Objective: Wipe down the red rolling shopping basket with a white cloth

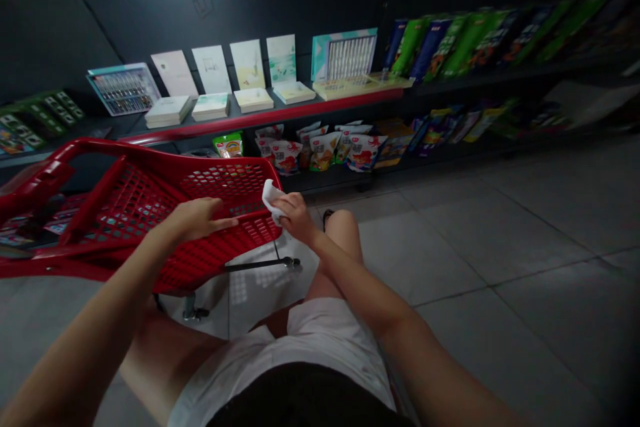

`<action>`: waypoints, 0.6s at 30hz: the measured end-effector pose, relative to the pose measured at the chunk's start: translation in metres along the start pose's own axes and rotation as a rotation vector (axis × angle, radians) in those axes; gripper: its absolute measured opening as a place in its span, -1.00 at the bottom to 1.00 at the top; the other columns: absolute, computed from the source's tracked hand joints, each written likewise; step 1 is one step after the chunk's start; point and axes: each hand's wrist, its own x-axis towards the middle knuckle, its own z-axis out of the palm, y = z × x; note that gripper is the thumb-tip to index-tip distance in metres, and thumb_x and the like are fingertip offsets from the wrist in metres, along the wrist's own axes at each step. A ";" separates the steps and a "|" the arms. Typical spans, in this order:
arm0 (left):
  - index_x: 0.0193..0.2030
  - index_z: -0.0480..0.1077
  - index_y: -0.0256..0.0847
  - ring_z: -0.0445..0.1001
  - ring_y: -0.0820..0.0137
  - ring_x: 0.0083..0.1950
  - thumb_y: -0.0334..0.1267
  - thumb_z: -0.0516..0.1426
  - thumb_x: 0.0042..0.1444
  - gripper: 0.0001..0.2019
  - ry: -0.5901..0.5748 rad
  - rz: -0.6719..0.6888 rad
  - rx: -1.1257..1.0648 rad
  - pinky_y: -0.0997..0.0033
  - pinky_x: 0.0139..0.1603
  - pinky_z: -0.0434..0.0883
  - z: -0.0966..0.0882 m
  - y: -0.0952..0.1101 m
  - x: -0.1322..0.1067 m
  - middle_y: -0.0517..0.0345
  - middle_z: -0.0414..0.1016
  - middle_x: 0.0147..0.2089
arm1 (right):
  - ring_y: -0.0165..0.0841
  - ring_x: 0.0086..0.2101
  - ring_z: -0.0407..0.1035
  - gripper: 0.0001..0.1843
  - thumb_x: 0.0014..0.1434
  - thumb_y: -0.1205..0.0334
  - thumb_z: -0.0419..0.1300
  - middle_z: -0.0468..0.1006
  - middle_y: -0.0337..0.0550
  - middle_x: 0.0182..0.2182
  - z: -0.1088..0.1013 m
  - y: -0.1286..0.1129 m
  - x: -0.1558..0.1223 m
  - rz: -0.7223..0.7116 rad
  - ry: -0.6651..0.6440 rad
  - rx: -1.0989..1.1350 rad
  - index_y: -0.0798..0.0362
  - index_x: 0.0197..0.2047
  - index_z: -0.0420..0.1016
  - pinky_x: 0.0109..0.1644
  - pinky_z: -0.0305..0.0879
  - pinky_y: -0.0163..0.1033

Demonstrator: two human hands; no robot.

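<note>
A red plastic shopping cart (200, 260) with a perforated basket stands in front of me, its handle end to the left. My left hand (200, 217) is closed over the basket's near rim, thumb stretched along it; the other fingers are partly hidden. At the basket's right end, my right hand (297, 215) grips a crumpled white cloth (271, 195), pressing it against the corner of the rim. Part of the cloth is covered by the fingers.
Behind the cart runs a dark shelf with a red edge (300, 111), holding upright notebooks (247, 65) and boxed pens (350, 57). Snack bags (367, 150) fill the lower shelf. Green and blue packages (465, 43) stand at right. Cart casters (290, 262) rest on grey floor tiles (450, 240).
</note>
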 end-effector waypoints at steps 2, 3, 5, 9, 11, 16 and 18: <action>-0.15 0.44 -0.16 0.52 0.21 -0.15 0.37 -0.11 0.07 -0.36 0.034 0.133 0.017 0.38 -0.26 0.32 0.009 0.034 0.021 -0.02 0.55 -0.10 | -0.18 0.03 0.22 -0.51 0.10 0.40 0.00 0.41 -0.01 0.01 0.012 0.000 -0.007 0.186 0.085 0.049 0.05 0.10 0.43 0.17 0.15 -0.06; -0.16 0.44 -0.16 0.53 0.21 -0.16 0.34 -0.11 0.10 -0.38 0.040 0.162 0.032 0.38 -0.28 0.32 0.015 0.048 0.029 -0.02 0.56 -0.13 | -0.18 0.03 0.23 -0.48 0.10 0.41 -0.02 0.40 0.01 0.01 0.019 0.001 -0.009 0.270 0.118 0.058 0.05 0.13 0.40 0.16 0.17 -0.06; -0.20 0.46 -0.18 0.55 0.22 -0.20 0.24 -0.13 0.18 -0.45 0.026 0.196 0.082 0.39 -0.30 0.33 0.026 0.068 0.040 -0.04 0.58 -0.19 | -0.19 0.01 0.27 -0.47 0.11 0.41 -0.05 0.40 0.04 -0.02 0.031 0.004 -0.008 0.345 0.142 0.064 0.07 0.15 0.36 0.11 0.23 -0.10; -0.17 0.45 -0.21 0.57 0.18 -0.21 0.08 -0.19 0.28 -0.49 0.067 0.194 0.122 0.33 -0.28 0.34 0.045 0.075 0.042 -0.11 0.59 -0.20 | -0.26 -0.04 0.32 -0.49 0.07 0.41 -0.05 0.42 0.01 -0.07 0.050 0.016 0.015 0.373 0.159 0.199 0.13 0.09 0.38 0.09 0.28 -0.19; -0.19 0.46 -0.20 0.57 0.17 -0.22 0.08 -0.22 0.29 -0.47 0.071 0.195 0.129 0.32 -0.28 0.35 0.050 0.070 0.037 -0.10 0.59 -0.21 | -0.27 -0.05 0.33 -0.50 0.02 0.41 -0.03 0.42 -0.01 -0.08 0.056 0.026 0.037 0.417 0.178 0.325 0.14 0.05 0.40 0.10 0.27 -0.19; -0.23 0.46 -0.20 0.57 0.22 -0.25 0.10 -0.24 0.30 -0.44 0.086 0.210 0.153 0.36 -0.32 0.33 0.055 0.062 0.026 -0.08 0.60 -0.26 | -0.29 -0.08 0.34 -0.48 -0.07 0.45 0.01 0.45 -0.01 -0.07 0.070 0.053 0.103 0.680 0.200 0.561 0.18 0.02 0.40 0.11 0.25 -0.18; -0.25 0.46 -0.21 0.57 0.23 -0.25 0.10 -0.24 0.30 -0.43 0.086 0.216 0.155 0.39 -0.33 0.33 0.056 0.062 0.023 -0.07 0.60 -0.27 | -0.35 -0.19 0.37 -0.51 -0.06 0.45 0.01 0.48 -0.06 -0.14 0.075 0.057 0.119 0.769 0.204 0.669 0.17 -0.01 0.40 0.00 0.31 -0.24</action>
